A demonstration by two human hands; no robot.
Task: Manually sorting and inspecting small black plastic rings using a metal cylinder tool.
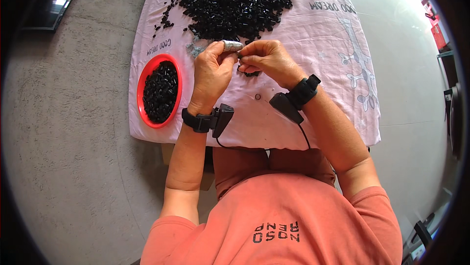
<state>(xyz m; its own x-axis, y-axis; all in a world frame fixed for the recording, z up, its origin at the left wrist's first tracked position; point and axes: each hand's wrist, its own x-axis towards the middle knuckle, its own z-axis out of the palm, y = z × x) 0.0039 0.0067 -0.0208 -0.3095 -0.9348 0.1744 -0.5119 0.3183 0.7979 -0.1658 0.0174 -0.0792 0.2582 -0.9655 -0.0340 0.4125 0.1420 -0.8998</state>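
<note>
Silver-grey glints at the left hand, fingers drawn in narrow around a short cylinder, held or worn, I can't tell which! Close by, the right hand pinches in to meet it; whatever sits between those fingertips is too small to call. A little cluster of black pieces lies just under the right hand, the big black heap sprawls beyond, and over on the left a red bowl holds plenty more, all on the pink-draped counter.
</note>
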